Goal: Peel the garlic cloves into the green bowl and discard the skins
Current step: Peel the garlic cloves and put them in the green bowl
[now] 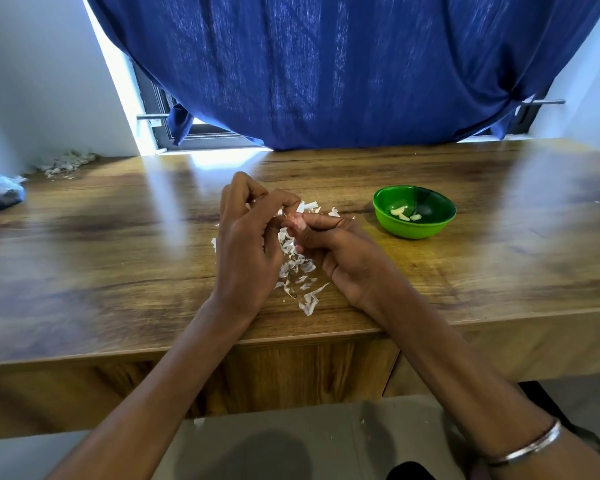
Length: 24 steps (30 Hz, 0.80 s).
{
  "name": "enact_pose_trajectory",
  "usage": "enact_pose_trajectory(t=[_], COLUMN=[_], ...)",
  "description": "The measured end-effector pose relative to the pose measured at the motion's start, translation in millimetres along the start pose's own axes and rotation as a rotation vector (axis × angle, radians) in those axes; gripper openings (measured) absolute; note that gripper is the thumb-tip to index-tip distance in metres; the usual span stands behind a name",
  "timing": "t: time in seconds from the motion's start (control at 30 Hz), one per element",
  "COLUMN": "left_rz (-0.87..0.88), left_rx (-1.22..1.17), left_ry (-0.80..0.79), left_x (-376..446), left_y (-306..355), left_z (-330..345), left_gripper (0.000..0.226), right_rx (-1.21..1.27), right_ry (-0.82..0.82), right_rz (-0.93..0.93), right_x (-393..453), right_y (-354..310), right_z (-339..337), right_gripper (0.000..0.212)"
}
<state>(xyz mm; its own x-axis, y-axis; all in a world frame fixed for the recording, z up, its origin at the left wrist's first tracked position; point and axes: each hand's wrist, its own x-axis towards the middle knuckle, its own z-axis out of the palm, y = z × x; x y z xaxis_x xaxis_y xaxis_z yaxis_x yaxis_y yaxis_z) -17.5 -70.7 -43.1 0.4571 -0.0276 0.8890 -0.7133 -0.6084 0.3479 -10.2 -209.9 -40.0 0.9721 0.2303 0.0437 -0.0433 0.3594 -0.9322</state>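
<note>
At nine o'clock our left hand (246,244) curls its fingers onto the garlic clove (297,220), which our right hand (340,251) pinches at centre above the skins (297,268). We judge peeling underway; next, strip the last skin and drop the clove into the green bowl (414,212) at three o'clock.

One green bowl (414,211), two hands (248,242)

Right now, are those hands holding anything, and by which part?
Yes. Both hands, left hand and right hand, pinch a garlic clove between their fingertips, one at each end, above the skins; the exact contact is partly hidden.
</note>
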Motion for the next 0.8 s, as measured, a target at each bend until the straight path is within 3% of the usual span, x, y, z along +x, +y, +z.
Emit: enact_pose_trajectory(t=[0.13,0.33,0.8], left_rz=[-0.053,-0.171,-0.363], left_rx=[-0.016,-0.024,-0.167], left_ry=[0.022,-0.035,0.043], left_x=[0.5,0.7,-1.1], left_y=[1.2,-4.7,2.2], left_z=[-1.2,-0.2,-4.0], left_gripper=[0.035,0.014,0.014], right_rx=[0.274,-0.018,-0.164], right_ry=[0.095,0.107,0.2], right_rz=[0.038,-0.102,-0.235], right_x=[-1.5,-3.1,-8.5], right_y=[-4.1,0.6,-0.3], right_z=[-3.8,0.8,-0.5], right_gripper=[0.013,0.011,0.024])
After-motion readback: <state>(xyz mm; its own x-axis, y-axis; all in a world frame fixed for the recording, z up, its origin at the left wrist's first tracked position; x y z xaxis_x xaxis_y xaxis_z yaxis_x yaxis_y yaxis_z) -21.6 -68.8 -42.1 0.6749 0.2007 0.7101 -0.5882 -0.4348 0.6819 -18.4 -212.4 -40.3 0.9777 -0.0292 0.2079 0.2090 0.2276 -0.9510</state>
